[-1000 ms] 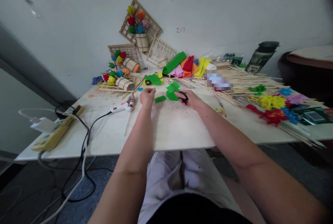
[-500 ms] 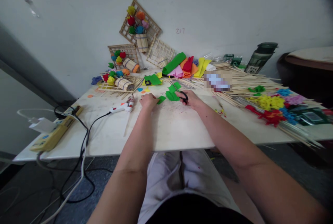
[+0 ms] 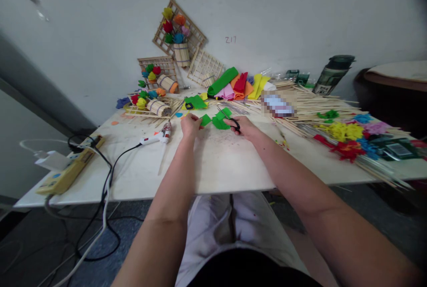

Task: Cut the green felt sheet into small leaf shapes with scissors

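Head camera: I see the left hand (image 3: 190, 126), its fingers pinching a small green piece (image 3: 205, 120) above or on the counter (image 3: 230, 162); I cannot tell which. On the right hand (image 3: 245, 127), the fingers grasp scissors (image 3: 237, 124) by the black handles, blades pointing over more green pieces (image 3: 220, 123), between the hands. Left of both, a white glue gun (image 3: 151, 139) lies on the counter.

From where I stand, the white desk (image 3: 230, 167) looks busy: left of the left fingers (image 3: 196, 119), a glue gun (image 3: 163, 137) and, farther out, a power strip (image 3: 71, 169); just left of the right fingers (image 3: 229, 121), green scraps (image 3: 219, 123); beyond them, folded sheets (image 3: 240, 83); rightward, sticks (image 3: 320, 104).
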Demonstrator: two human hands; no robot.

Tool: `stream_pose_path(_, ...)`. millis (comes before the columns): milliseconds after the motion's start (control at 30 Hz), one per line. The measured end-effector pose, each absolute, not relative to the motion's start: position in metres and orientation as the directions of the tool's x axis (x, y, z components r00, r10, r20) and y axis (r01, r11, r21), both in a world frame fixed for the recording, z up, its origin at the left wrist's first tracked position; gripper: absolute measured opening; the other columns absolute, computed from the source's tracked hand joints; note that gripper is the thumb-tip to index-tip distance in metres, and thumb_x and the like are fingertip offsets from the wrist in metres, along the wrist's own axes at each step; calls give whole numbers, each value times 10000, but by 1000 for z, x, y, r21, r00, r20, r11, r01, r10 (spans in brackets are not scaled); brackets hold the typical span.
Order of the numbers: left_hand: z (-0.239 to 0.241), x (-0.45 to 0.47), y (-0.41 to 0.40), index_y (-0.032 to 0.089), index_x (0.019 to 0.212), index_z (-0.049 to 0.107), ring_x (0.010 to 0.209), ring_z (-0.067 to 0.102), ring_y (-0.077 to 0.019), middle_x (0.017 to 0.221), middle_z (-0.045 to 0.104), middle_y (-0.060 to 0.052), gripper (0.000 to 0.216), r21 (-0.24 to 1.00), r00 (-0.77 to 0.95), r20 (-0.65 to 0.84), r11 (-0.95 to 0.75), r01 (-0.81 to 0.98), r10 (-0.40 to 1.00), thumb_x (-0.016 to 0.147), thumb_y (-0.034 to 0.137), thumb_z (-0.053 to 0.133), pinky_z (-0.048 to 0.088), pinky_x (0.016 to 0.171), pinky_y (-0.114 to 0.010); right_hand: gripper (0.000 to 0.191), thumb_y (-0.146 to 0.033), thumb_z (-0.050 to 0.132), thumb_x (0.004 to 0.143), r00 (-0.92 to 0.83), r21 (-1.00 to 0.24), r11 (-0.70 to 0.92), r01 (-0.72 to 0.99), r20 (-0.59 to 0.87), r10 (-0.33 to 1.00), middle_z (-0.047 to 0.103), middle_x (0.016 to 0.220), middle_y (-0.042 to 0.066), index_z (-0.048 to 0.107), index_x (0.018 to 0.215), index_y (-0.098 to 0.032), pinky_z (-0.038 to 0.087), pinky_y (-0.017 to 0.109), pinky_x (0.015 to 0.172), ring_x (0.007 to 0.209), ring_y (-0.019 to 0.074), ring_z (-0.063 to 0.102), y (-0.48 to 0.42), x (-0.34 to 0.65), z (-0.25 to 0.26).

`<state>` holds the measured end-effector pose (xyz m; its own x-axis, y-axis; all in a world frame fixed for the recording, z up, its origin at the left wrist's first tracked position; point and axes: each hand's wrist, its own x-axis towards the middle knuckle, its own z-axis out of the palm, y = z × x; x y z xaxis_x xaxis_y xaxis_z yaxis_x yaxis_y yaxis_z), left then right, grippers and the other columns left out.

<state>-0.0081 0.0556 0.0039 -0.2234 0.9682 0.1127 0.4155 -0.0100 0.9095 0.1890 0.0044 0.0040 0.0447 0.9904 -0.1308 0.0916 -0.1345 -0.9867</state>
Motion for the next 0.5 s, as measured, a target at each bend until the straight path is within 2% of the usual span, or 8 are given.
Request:
stream_pose_path(200, 9, -4, 55, 168, 706, 563, 479, 624, -152, 530, 589, 25, 164, 988, -260, 36, 5, 154, 965, 708, 63, 690, 500, 574, -261, 279, -291, 743, 773, 79, -980, -130, 149, -119, 990, 428, 438, -60, 545, 631, -156, 228, 165, 331, 347, 30, 316, 6, 186, 4)
stream_pose_path(500, 7, -3, 56, 149, 652, 562, 472, 620, -121, 515, 578, 40, 172, 998, -244, 22, -33, -44, 969, 670, 57, 706, 531, 587, -244, 336, -326, 799, 708, 73, -964, -140, 225, -127, 989, 427, 427, -66, 523, 612, -162, 242, 174, 331, 344, 33, 336, 4, 184, 7)
